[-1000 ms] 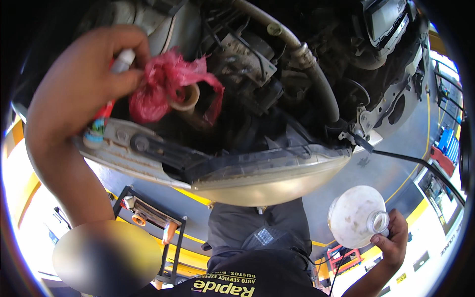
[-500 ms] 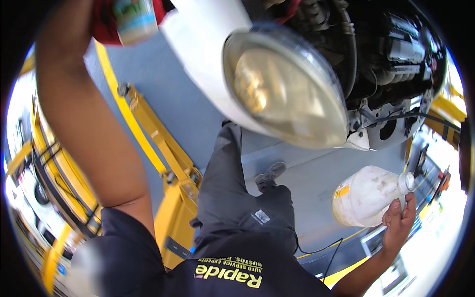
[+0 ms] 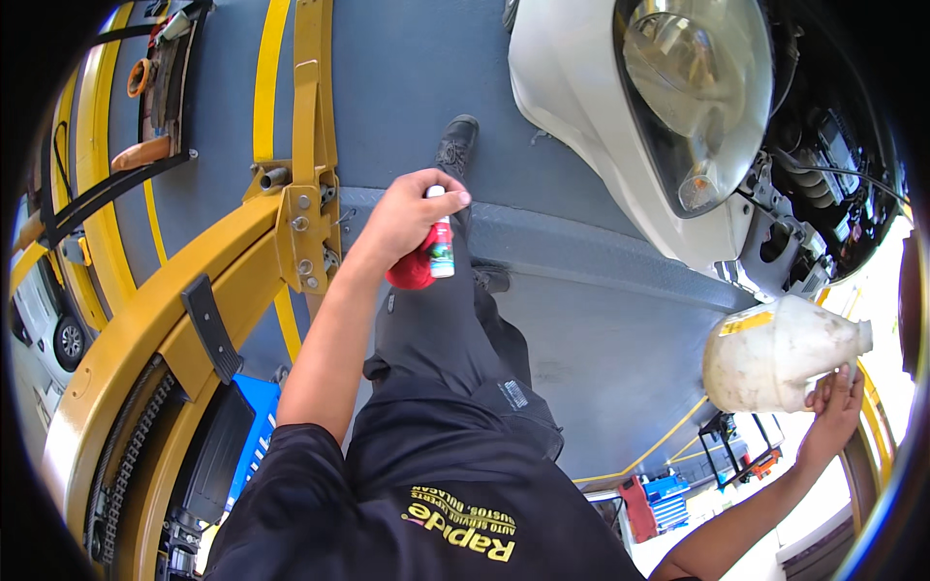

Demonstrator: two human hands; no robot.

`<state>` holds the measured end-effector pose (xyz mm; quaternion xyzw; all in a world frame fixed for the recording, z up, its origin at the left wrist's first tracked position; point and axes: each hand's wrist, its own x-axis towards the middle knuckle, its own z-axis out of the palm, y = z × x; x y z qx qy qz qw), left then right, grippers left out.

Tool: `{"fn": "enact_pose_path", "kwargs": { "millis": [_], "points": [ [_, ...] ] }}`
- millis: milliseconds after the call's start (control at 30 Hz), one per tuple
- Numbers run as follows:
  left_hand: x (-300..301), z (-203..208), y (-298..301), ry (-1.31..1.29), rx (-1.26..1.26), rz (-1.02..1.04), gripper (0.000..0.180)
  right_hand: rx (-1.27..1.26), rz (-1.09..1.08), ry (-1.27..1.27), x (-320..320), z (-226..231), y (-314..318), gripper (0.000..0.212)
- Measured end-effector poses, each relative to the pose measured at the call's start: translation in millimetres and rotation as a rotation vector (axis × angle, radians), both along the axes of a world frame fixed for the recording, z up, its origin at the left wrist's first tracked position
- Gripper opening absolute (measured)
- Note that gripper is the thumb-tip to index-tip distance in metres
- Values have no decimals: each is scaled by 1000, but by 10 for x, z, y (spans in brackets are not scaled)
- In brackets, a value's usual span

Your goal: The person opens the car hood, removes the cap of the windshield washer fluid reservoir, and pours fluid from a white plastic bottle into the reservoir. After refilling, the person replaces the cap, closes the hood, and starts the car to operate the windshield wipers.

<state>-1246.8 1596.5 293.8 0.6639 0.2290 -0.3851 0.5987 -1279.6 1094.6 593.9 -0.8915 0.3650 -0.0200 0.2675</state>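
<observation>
The left hand [image 3: 418, 221] is closed around a small white-capped bottle with a multicoloured label [image 3: 442, 250], its thumb laid across the upper part near the cap. The cap points to the far side, the base to the near side. A bunched piece of red material [image 3: 412, 272] sits under the same hand, just left of the bottle; whether it is cloth or plastic I cannot tell. Both are above the person's dark trousers [image 3: 417, 339].

Well apart on the right, the right hand [image 3: 835, 405] has its fingers curled at the handle of a stained, translucent white plastic jug [image 3: 775, 360] with a yellow label. The jug is tipped on its side above the smooth grey floor [image 3: 591, 339], neck to the right and broad base to the left.

Beyond the jug, on the far right, is a white car front [image 3: 572, 97] with a large clear oval headlamp [image 3: 712, 82], beside its exposed dark engine bay [image 3: 823, 218]. On the left is a thick yellow steel beam [image 3: 121, 378] with a black rectangular pad [image 3: 210, 329] against it.
</observation>
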Motion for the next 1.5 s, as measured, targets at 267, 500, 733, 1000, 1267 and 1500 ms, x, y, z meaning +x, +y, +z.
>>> {"fn": "enact_pose_path", "kwargs": {
  "millis": [267,500,733,1000,1267,1500],
  "points": [
    [-40,-159,282,34,53,-36,23,-124,30,-70,445,203,65,27],
    [-1107,-175,821,54,15,220,23,-78,153,-150,184,85,217,29],
    [-2992,61,1081,286,-206,478,26,-37,273,-82,-306,-141,214,29],
    [-3910,-373,1626,206,-188,726,23,-18,334,173,-497,-901,465,27],
    [-4438,-973,2175,491,-223,771,28,-60,285,260,-384,-1669,1044,27],
    [-4520,-1544,2324,577,-258,738,23,-90,180,431,-309,-2051,1362,52]
  ]
}}
